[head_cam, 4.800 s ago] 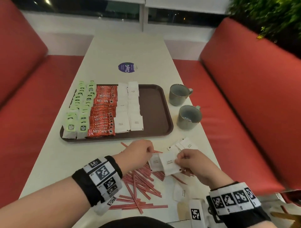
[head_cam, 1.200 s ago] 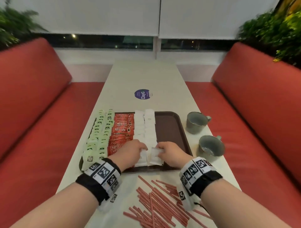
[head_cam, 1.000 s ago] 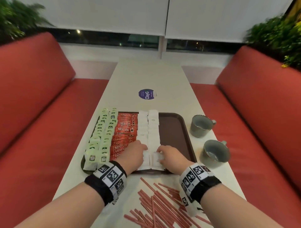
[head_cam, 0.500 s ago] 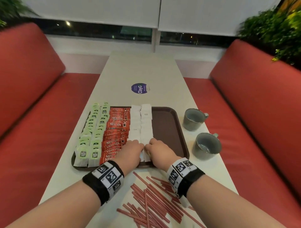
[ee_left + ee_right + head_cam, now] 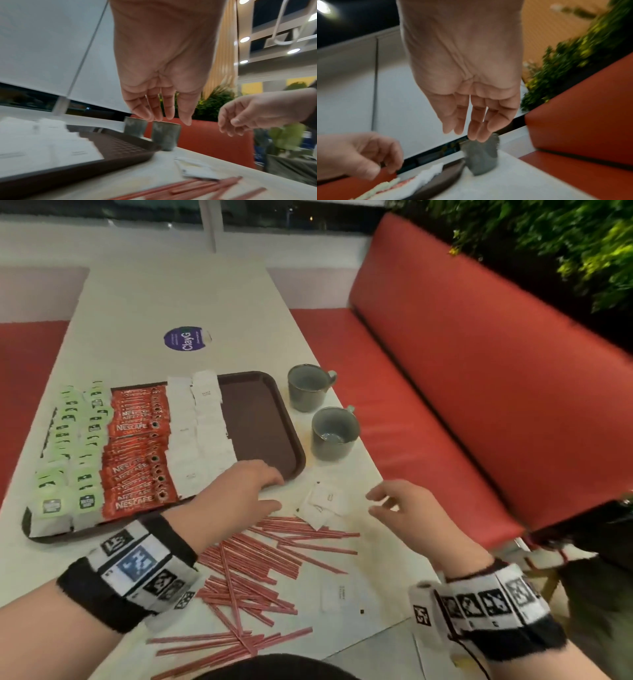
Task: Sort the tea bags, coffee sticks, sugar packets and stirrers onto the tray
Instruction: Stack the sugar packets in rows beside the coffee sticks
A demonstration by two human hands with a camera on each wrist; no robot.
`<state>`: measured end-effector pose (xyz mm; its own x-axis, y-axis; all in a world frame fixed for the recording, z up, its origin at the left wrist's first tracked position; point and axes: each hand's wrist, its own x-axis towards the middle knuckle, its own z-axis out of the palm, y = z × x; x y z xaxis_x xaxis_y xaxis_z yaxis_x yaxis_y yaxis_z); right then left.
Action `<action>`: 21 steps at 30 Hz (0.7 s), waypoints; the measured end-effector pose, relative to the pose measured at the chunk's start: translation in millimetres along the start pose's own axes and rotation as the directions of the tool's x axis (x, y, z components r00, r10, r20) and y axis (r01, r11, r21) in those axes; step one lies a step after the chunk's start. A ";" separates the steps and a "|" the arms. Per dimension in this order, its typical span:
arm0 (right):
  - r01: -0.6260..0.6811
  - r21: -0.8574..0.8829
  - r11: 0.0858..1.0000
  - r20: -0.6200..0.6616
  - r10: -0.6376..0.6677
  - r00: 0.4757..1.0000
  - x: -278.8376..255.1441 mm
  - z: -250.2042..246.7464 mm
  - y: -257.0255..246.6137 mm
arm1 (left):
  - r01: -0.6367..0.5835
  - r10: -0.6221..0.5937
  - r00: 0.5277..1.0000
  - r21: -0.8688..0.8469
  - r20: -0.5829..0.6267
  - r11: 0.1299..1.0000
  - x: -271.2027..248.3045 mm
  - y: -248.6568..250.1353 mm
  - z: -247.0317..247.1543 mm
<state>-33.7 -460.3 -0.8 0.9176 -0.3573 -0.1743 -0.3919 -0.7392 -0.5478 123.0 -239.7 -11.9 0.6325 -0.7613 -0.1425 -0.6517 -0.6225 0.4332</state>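
Note:
The brown tray (image 5: 263, 419) holds green tea bags (image 5: 73, 446), red coffee sticks (image 5: 138, 450) and two rows of white sugar packets (image 5: 200, 433). Its right part is bare. Loose sugar packets (image 5: 322, 503) lie on the table just off the tray's near right corner, another packet (image 5: 337, 595) nearer me. Red stirrers (image 5: 253, 566) are strewn below. My left hand (image 5: 255, 487) hovers over the tray's near right corner, fingers relaxed, empty. My right hand (image 5: 394, 505) hangs right of the loose packets, fingers loosely spread, holding nothing. Both palms (image 5: 161, 67) (image 5: 464, 67) show empty in the wrist views.
Two grey mugs (image 5: 308, 388) (image 5: 334, 433) stand right of the tray, close to the table's right edge. A purple round sticker (image 5: 186, 338) lies farther up the white table (image 5: 171, 292). Red benches (image 5: 462, 371) run along both sides.
Both hands have left the sugar rows on the tray, now empty, and swung right toward the loose packets on the table. The view has tilted down and right.

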 end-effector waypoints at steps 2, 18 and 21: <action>-0.086 -0.056 0.995 0.054 0.089 0.995 -28.9 2.5 23.7 | -0.087 0.087 0.994 -0.003 0.070 0.996 4.2 24.4 15.7; 0.000 -0.360 0.933 0.215 0.083 0.973 -62.5 73.1 7.3 | -0.103 0.053 0.981 0.271 0.185 0.957 72.5 66.5 66.2; -0.020 -0.327 0.945 0.218 0.096 0.971 -57.0 70.6 7.8 | -0.074 0.004 0.970 0.282 0.243 0.957 79.6 51.9 60.1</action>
<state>-84.4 -405.4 -52.9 0.8682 -0.2931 -0.4005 -0.4102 -0.8781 -0.2465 114.3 -343.5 -54.2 0.5094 -0.7850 -0.3526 -0.7885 -0.5899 0.1740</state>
